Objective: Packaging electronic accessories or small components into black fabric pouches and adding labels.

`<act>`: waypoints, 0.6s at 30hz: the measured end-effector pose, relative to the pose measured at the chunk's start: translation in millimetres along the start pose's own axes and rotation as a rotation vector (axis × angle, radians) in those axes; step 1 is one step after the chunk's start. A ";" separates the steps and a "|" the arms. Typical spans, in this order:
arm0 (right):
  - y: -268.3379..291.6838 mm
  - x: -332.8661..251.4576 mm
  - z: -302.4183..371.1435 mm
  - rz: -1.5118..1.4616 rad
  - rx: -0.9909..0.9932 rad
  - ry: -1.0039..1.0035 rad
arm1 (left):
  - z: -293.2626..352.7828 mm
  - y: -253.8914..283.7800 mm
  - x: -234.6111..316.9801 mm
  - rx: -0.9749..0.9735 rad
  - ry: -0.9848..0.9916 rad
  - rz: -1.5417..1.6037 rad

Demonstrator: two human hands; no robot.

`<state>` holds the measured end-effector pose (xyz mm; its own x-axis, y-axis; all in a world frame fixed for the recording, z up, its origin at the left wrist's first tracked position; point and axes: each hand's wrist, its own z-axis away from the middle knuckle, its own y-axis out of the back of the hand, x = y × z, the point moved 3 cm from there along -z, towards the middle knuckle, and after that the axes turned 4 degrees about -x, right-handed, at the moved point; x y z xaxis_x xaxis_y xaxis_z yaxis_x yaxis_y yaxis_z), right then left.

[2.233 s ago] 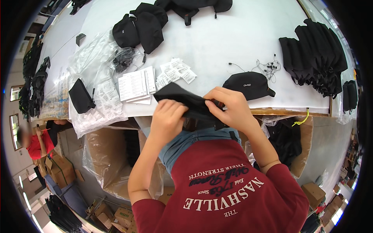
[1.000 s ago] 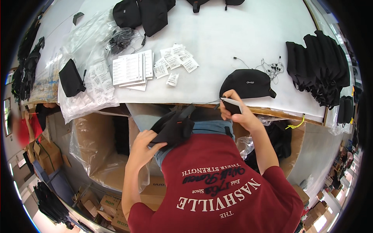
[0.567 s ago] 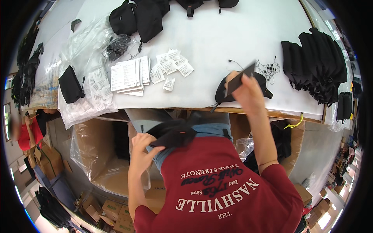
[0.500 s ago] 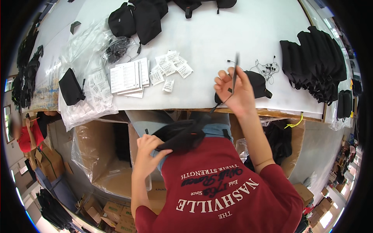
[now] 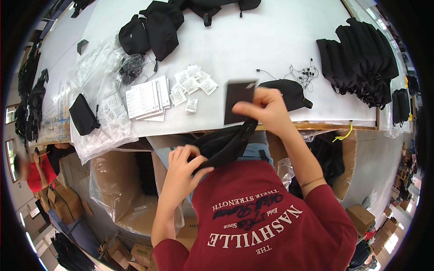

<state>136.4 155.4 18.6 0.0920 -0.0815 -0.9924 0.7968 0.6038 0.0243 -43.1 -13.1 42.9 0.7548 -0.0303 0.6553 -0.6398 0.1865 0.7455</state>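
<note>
A black fabric pouch (image 5: 226, 147) hangs at my lap, just below the table's near edge. My left hand (image 5: 183, 168) grips its left end, fingers on top and thumb below. Above its right end, my right hand (image 5: 270, 109) pinches a dark, flat hang tag (image 5: 238, 100) between thumb and fingers. The tag is slightly blurred, and the string that may join it to the pouch is hidden. Behind my right hand, another black pouch (image 5: 289, 93) lies on the table, next to a tangle of thin black tag strings (image 5: 304, 74).
White printed sheets (image 5: 144, 98) and small white labels (image 5: 192, 81) lie left of centre. Clear plastic bags (image 5: 97, 63) spread beside a black pouch (image 5: 83, 115). Black bags (image 5: 163, 31) sit at the back; more are stacked right (image 5: 359, 63). Cardboard boxes (image 5: 122, 194) stand below the table.
My right hand has turned and moved lower, so the hang tag now shows its flat face instead of its edge. My left hand and the pouch have shifted slightly up and to the right.
</note>
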 end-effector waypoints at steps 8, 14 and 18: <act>-38.2 4.1 29.0 0.986 -0.581 0.262 | -17.6 -16.3 9.4 0.081 -0.331 -0.183; -16.8 17.5 46.6 0.661 -0.804 0.018 | -20.7 -22.9 -3.2 -0.141 -0.313 0.043; -11.2 9.2 55.8 0.647 -0.831 -0.009 | -51.2 -24.7 -26.4 -0.097 -0.111 0.607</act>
<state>161.6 103.7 16.0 0.3606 0.4472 -0.8185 -0.0654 0.8875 0.4561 -39.8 33.4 1.0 0.2379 0.0085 0.9712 -0.9299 0.2908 0.2253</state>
